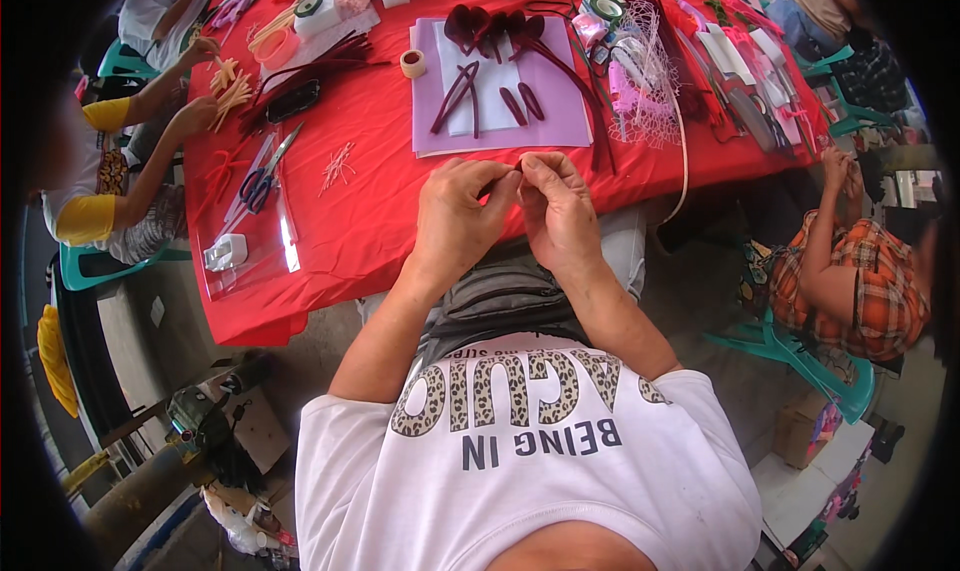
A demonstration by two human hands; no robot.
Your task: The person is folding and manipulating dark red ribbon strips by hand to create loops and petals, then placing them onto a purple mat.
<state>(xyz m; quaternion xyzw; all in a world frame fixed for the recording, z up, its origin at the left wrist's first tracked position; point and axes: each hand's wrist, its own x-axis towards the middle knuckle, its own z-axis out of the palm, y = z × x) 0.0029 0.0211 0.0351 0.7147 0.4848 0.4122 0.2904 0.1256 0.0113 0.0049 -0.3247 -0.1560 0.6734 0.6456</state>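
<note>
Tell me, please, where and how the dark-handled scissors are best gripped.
Probably by the dark blue handles, coming from the near side with the left hand: they point toward the person, while the blades point away.

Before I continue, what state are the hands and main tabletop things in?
Bare left hand: thumb and fingers pinched
Bare right hand: thumb and fingers pinched
Dark-red fuzzy V-shaped stem: bent, lying flat
Lilac rectangular paper sheet: lying flat, partly covered
Blue-handled metal scissors: lying down
Red fabric tablecloth: spread, wrinkled
</note>
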